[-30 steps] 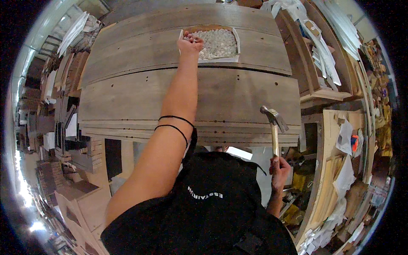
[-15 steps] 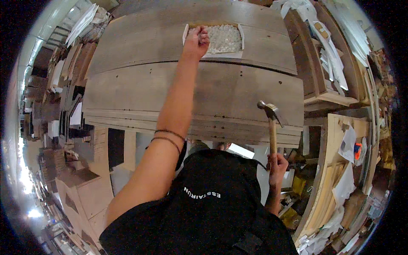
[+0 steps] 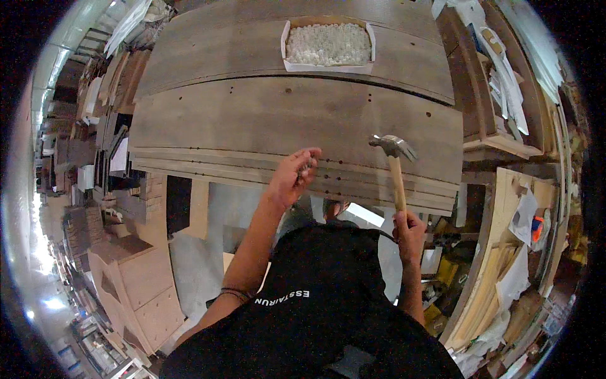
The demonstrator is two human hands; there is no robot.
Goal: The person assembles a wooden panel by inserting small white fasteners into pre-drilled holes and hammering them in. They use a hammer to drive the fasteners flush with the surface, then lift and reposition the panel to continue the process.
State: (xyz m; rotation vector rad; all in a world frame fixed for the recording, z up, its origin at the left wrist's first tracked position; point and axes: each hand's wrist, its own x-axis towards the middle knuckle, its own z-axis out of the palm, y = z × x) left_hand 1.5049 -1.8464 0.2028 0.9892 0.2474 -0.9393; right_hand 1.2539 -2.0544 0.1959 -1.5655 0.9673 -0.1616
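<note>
In the lower right of the centre, your right hand (image 3: 409,235) grips the wooden handle of a claw hammer (image 3: 396,180), whose steel head stands up in front of the panels. Left of centre, your left hand (image 3: 295,177) is raised by the stack's near edge, fingers curled around what look like small pieces, too small to tell exactly.

Just beyond, across the middle of the frame, lies a stack of grey-brown wooden panels (image 3: 252,117). Dark drilled holes (image 3: 339,178) dot its layered edges and top face. They look unfilled, and the hammer touches no panel, so you seem to have the pieces and tool in hand with little done on these edges; the holes are too small to be sure.

Farthest, at the top centre, an open white carton (image 3: 328,67) rests on a rear panel (image 3: 214,47), filled nearly to its rim with small white pegs (image 3: 329,43), so most look unused.
</note>
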